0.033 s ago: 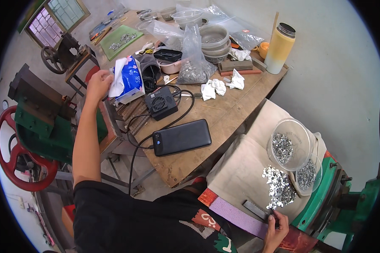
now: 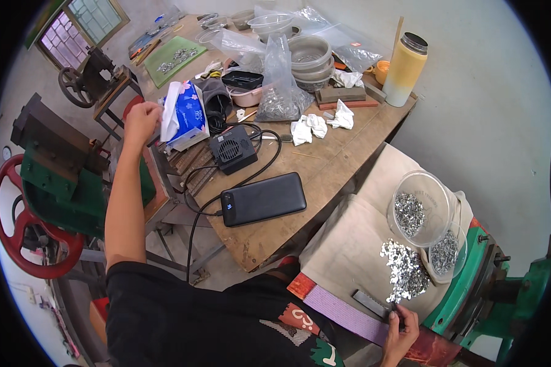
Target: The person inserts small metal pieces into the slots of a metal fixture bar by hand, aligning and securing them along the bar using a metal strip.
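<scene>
My left hand (image 2: 142,125) is beside the blue tissue pack (image 2: 190,116), fingers curled close to the white tissue (image 2: 172,110) sticking out of it. Whatever those fingertips pinch, if anything, is hidden. At the lower right, my right hand (image 2: 400,335) has its thumb and fingers pressed together on a small dark thing too hidden to name. That hand is at the near tip of a heap of small shiny metal pieces (image 2: 407,272) on a beige cloth (image 2: 343,244). A short dark metal bar (image 2: 370,303) lies just left of its fingers.
Metal pieces also fill part of a clear round tub (image 2: 431,202). On the wooden table (image 2: 257,241) lie a black power bank (image 2: 264,199), a black fan box (image 2: 234,151) and cables. Behind stand a plastic bag (image 2: 281,92) and a yellow bottle (image 2: 406,70). A red handwheel (image 2: 18,229) is left.
My left hand has shifted very slightly left, away from the tissue pack. The right hand and the metal pieces look unchanged.
</scene>
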`<action>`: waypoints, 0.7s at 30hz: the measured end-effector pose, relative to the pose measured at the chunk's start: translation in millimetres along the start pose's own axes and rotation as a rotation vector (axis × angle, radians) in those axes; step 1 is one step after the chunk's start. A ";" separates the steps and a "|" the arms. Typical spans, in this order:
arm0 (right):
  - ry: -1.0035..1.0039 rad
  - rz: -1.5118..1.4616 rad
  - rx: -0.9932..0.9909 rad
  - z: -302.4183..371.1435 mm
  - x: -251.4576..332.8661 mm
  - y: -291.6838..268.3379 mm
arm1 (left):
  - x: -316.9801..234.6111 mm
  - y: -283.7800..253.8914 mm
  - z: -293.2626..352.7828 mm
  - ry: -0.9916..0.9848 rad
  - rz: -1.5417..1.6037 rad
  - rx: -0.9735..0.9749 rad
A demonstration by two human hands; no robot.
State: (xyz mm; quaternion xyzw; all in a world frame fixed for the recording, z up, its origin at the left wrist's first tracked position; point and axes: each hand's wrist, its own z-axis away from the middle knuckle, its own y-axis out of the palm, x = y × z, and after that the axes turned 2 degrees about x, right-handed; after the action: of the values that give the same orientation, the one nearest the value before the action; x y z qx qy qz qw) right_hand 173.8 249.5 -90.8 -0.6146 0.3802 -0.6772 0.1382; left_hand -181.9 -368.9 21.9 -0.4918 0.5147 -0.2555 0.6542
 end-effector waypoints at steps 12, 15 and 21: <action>0.100 -0.092 -0.071 2.6 -7.5 10.8 | -6.4 -4.6 -37.6 0.203 -0.166 -0.198; 0.085 -0.096 -0.070 2.9 -10.2 11.1 | -18.9 -11.4 -34.6 0.217 -0.119 -0.301; 0.117 -0.120 -0.057 2.4 -8.5 10.3 | -24.9 -23.9 -43.5 0.402 0.053 -0.456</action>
State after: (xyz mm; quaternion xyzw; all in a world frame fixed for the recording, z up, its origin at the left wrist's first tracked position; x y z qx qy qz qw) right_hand 175.0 247.3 -104.2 -0.5995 0.3692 -0.7078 0.0577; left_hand -226.4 -373.7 54.7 -0.5520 0.6905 -0.2085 0.4183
